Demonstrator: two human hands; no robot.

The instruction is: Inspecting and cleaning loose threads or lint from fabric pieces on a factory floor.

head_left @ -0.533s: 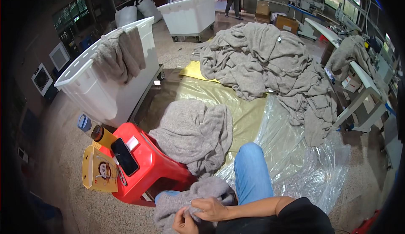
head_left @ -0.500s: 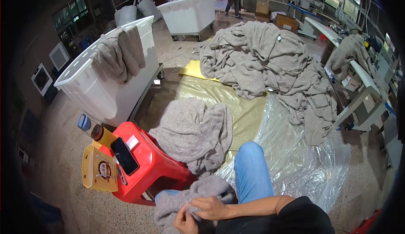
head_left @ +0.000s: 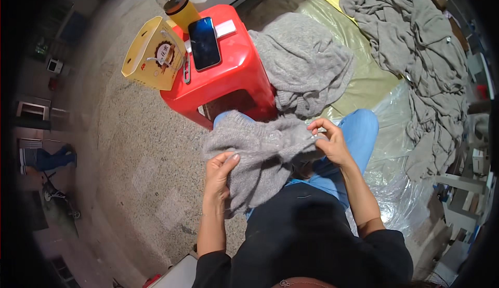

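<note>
A grey knitted garment (head_left: 260, 148) lies spread over my lap and blue-trousered knees. My left hand (head_left: 218, 171) grips its lower left part, fingers curled into the fabric. My right hand (head_left: 328, 141) pinches the garment's right edge between thumb and fingertips. Just beyond my knees stands a red plastic stool (head_left: 228, 75). A second grey knit (head_left: 304, 64) is draped over the stool's right side.
On the stool lie a black phone (head_left: 204, 43), a small white card (head_left: 225, 28) and a yellow paper carton (head_left: 150, 54). A brown-lidded yellow bottle (head_left: 182, 8) stands behind. A large pile of grey garments (head_left: 416, 54) covers yellow and clear plastic sheeting (head_left: 395, 132) to the right.
The view has tilted down and closer to my lap. My hands have moved apart along the grey garment, spreading it wider across my knees.
</note>
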